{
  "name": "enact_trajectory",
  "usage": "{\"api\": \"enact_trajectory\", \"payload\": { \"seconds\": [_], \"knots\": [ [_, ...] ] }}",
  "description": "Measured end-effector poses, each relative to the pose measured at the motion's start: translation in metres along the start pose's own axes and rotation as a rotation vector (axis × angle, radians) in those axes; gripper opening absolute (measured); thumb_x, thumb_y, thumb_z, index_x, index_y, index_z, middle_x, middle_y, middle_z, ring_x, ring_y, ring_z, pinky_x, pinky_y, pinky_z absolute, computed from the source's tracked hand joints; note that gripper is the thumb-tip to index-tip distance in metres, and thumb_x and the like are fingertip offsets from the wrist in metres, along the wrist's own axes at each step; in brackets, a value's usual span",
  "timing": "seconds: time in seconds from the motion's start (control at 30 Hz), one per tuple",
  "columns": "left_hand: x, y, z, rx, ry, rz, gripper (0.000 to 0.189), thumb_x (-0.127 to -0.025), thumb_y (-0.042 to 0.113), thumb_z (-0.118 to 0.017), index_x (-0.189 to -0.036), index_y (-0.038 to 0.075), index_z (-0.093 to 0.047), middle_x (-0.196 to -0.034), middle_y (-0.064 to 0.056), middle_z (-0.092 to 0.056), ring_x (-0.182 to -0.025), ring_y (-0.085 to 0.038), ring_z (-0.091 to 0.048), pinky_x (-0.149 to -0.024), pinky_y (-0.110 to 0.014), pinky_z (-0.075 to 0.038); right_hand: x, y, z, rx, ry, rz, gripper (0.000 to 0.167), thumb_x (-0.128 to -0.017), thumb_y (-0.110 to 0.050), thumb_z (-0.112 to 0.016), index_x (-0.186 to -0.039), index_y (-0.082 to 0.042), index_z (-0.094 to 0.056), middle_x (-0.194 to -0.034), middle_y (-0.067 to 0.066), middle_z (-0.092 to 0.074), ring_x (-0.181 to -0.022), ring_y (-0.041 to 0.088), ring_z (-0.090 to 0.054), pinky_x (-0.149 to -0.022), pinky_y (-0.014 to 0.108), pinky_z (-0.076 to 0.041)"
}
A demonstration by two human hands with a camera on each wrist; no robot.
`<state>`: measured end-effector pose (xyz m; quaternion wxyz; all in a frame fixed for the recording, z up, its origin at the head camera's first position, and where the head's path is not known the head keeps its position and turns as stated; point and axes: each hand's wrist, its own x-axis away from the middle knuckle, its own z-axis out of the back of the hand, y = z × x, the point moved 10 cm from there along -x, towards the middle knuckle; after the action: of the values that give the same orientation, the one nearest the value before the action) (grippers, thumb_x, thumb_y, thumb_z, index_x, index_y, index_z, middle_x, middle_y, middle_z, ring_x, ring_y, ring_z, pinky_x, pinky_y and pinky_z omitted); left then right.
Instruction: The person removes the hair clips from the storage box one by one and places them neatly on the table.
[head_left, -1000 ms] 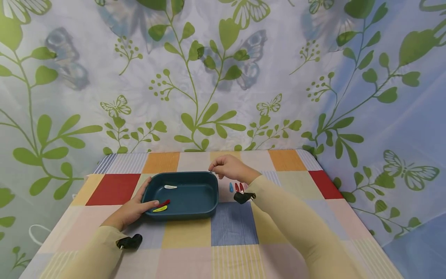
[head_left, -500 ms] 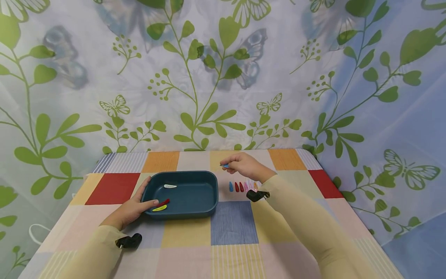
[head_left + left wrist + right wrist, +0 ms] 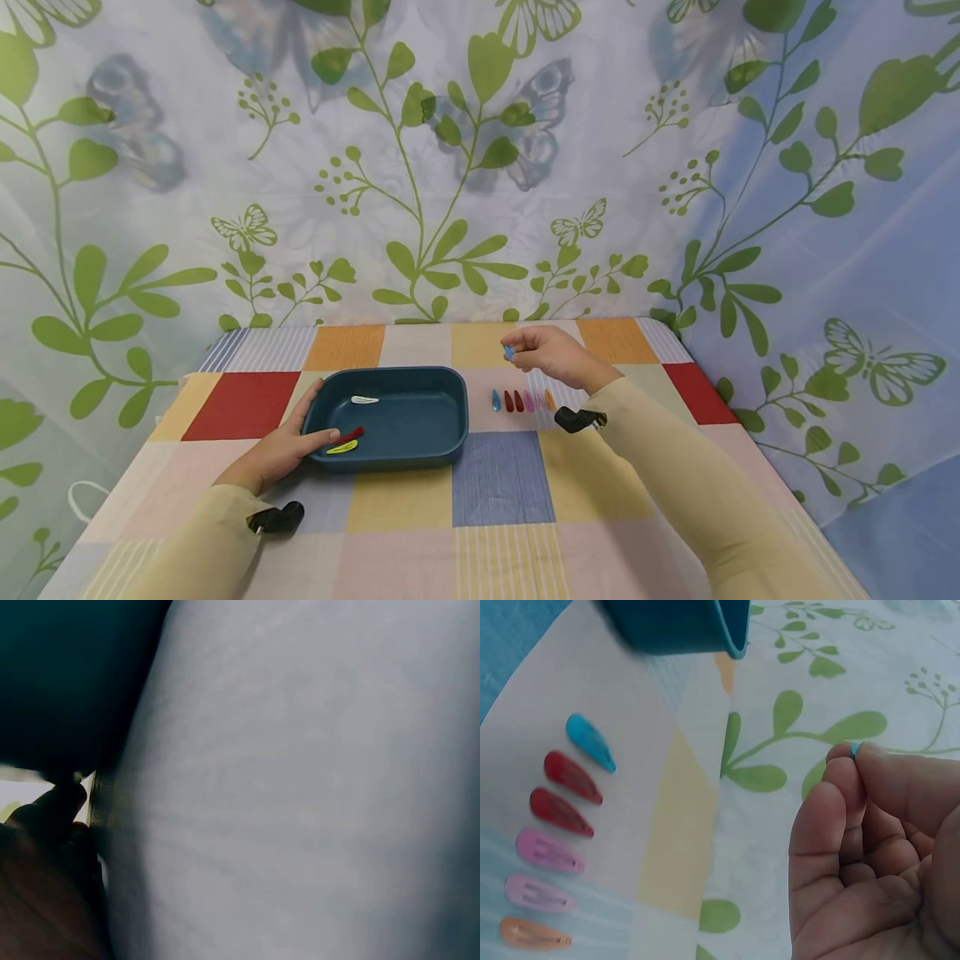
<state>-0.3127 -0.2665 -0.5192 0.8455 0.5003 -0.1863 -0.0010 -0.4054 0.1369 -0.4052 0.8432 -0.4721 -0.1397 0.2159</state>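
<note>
I read the right hand (image 3: 555, 356) as pinching a small blue clip (image 3: 509, 353), raised above the surface (image 3: 405, 558) at about two o'clock from the tray (image 3: 408, 429). My right wrist feed shows only a sliver of it past the thumb, so if that grip slackens or rolls, I'd expect the clip to drop or twist.

A row of clips (image 3: 550, 850) lies at three o'clock from the tray, and the black wrist piece (image 3: 577, 418) hangs near its orange clip (image 3: 534, 934); a low sweep of the forearm could scatter the row. I can't judge the height there.

The left hand (image 3: 279, 448) braces the tray from eight o'clock, fingers laid along the wall, thumb over the rim, not curled tight. A tug could slide the tray; a thumb shift could nudge the red clip (image 3: 353, 433) against the yellow clip (image 3: 342, 447). The white clip (image 3: 365, 400), at ten o'clock inside, sits well apart from that thumb.
</note>
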Motion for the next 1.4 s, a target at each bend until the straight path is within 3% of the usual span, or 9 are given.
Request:
{"api": "enact_trajectory", "payload": {
  "seconds": [0.2, 0.7, 0.9, 1.17, 1.4],
  "knots": [
    [-0.001, -0.002, 0.000, -0.014, 0.003, -0.005, 0.113, -0.096, 0.046, -0.072, -0.165, 0.047, 0.017, -0.174, -0.026, 0.006, -0.154, -0.058, -0.006, -0.113, -0.069, -0.045, 0.007, 0.013, 0.012, -0.022, 0.051, -0.022, 0.044, -0.100, -0.007, -0.068, -0.143, -0.002, -0.061, -0.109, 0.009, -0.070, -0.096, 0.021, -0.068, -0.087, 0.030, -0.058],
    [-0.001, -0.005, -0.001, -0.014, 0.007, 0.009, 0.113, -0.096, 0.048, -0.072, -0.164, 0.048, 0.018, -0.175, -0.025, 0.008, -0.154, -0.058, -0.004, -0.113, -0.071, -0.042, 0.030, 0.050, 0.035, 0.099, 0.140, -0.099, 0.040, -0.103, -0.013, -0.066, -0.142, -0.008, -0.065, -0.124, 0.015, -0.069, -0.116, 0.028, -0.064, -0.098, 0.039, -0.054],
    [-0.003, -0.007, -0.001, -0.010, 0.006, 0.021, 0.112, -0.097, 0.048, -0.071, -0.163, 0.049, 0.019, -0.175, -0.025, 0.010, -0.154, -0.059, -0.003, -0.114, -0.073, -0.040, 0.038, 0.064, 0.040, 0.123, 0.158, -0.125, 0.040, -0.102, -0.012, -0.066, -0.142, -0.006, -0.064, -0.123, 0.015, -0.068, -0.114, 0.028, -0.063, -0.095, 0.036, -0.054],
    [-0.003, -0.005, -0.001, -0.010, 0.004, 0.016, 0.112, -0.097, 0.047, -0.071, -0.163, 0.049, 0.020, -0.175, -0.025, 0.011, -0.154, -0.059, -0.002, -0.115, -0.074, -0.039, 0.046, 0.080, 0.044, 0.142, 0.186, -0.168, 0.038, -0.101, -0.010, -0.067, -0.139, -0.002, -0.064, -0.106, 0.010, -0.068, -0.095, 0.023, -0.061, -0.084, 0.035, -0.054],
    [-0.003, -0.004, -0.001, -0.004, -0.006, 0.014, 0.112, -0.097, 0.047, -0.071, -0.163, 0.049, 0.020, -0.175, -0.025, 0.011, -0.154, -0.059, -0.003, -0.116, -0.073, -0.038, 0.053, 0.088, 0.045, 0.192, 0.207, -0.186, 0.037, -0.103, -0.007, -0.062, -0.139, 0.001, -0.064, -0.109, 0.011, -0.068, -0.101, 0.023, -0.062, -0.087, 0.033, -0.054]
  ]
}}
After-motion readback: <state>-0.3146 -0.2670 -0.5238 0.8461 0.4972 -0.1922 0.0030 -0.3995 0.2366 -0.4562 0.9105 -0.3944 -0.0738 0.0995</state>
